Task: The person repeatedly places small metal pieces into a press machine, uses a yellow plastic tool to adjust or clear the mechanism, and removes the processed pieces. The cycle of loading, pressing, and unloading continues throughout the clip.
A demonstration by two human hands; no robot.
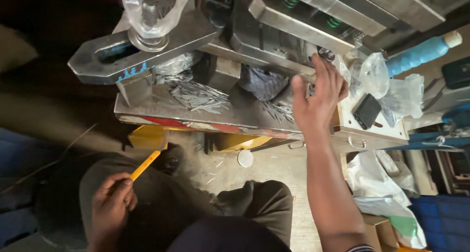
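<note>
Metal strips (198,96) heaped beside steel clamp (142,48).

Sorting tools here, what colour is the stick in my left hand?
Yellow-orange; the stick in the left hand shows best in the head view.

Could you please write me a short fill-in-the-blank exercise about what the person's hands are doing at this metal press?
1. The left hand holds a thin stick coloured ____.
2. The right hand rests on the machine's metal ____.
3. Small metal strips lie in a ____ on the press bed.
4. The black phone lies to the ____ of the right hand.

Missing words: yellow; bar; pile; right
</note>
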